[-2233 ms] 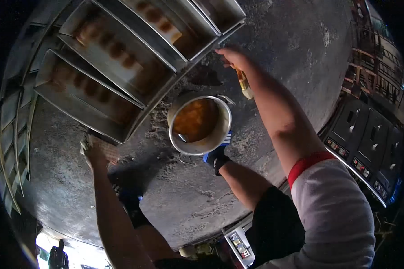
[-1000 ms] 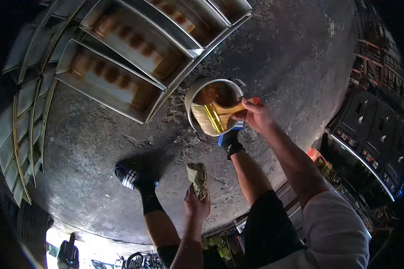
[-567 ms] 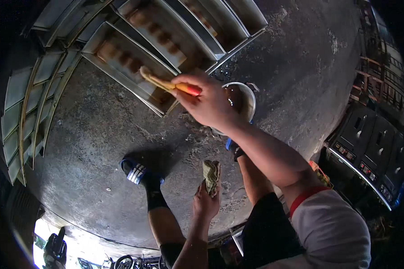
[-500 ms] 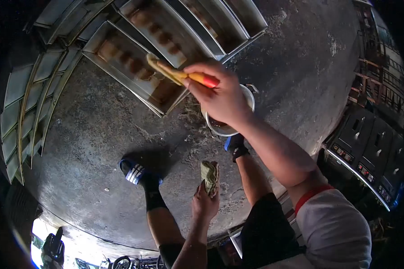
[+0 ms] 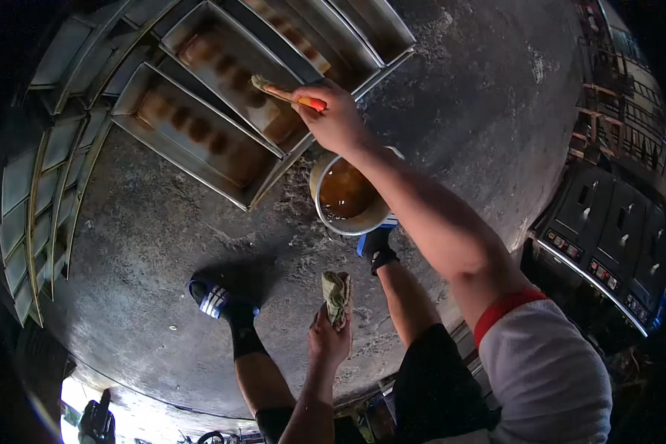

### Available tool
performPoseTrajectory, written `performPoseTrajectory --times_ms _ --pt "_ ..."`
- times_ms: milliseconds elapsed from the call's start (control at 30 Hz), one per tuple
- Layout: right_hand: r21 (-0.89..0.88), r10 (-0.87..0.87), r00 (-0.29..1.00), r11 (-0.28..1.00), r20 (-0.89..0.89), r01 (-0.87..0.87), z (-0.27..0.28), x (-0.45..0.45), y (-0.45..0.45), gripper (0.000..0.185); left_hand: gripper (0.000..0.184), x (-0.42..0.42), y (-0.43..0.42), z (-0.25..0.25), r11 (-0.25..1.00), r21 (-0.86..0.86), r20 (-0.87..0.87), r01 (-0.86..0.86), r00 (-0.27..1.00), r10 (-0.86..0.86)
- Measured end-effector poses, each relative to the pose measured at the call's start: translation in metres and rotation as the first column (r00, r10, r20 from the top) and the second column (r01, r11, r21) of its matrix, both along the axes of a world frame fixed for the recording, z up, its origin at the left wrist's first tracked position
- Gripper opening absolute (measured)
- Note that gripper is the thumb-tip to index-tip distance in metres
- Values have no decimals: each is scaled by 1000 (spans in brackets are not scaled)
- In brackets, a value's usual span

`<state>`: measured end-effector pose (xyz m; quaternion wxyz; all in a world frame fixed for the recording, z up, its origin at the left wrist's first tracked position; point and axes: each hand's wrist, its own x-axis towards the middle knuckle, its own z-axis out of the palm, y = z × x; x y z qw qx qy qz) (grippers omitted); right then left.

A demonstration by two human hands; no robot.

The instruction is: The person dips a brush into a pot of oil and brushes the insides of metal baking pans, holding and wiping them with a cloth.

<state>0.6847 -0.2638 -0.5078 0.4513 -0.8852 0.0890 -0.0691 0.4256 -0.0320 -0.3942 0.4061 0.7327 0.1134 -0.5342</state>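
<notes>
My right hand [image 5: 334,122] is closed around the handle of a brush [image 5: 280,92], yellow-orange with a red end. Its bristles point up and left over a long metal pan [image 5: 277,126] with brown stains on its bottom; whether they touch it I cannot tell. Below my right forearm stands a round metal pot [image 5: 319,201] with amber-brown liquid [image 5: 345,191] inside. Lower down, my left hand [image 5: 328,342] grips a folded, greenish, worn cloth [image 5: 337,296] in front of my legs, away from the pans.
Another stained pan [image 5: 181,169] lies to the left, with more pans along the top. Stacked metal pans or racks [image 5: 55,192] line the left side. A dark appliance with knobs [image 5: 592,229] stands at the right. My sandalled feet are on the rough concrete floor [image 5: 140,244].
The brush has shifted slightly up and left across the pans with my right hand. The view has shifted, and more of the pot and its liquid shows. My left hand still holds the cloth.
</notes>
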Motion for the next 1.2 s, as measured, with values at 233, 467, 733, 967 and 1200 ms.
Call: performPoseTrajectory --times_ms 233,467,733,967,1200 --pt "-32 267 950 961 -163 -276 101 -152 -28 19 40 -4 -1 -4 998 0 10 69 998 -69" --pt "-239 145 855 925 -497 -296 -21 -221 -46 26 41 6 -10 -2 989 23 -7 148 989 -148" --pt "377 -426 641 553 -638 743 5 -251 -107 22 44 7 -17 -3 995 15 -66 100 993 -99" --pt "781 -423 827 340 -371 524 83 -127 -125 22 49 8 -17 -14 982 -8 -117 191 975 -191" --pt "97 -185 983 978 5 184 19 35 -116 16 52 -5 -20 -31 999 -30 -109 13 994 -16"
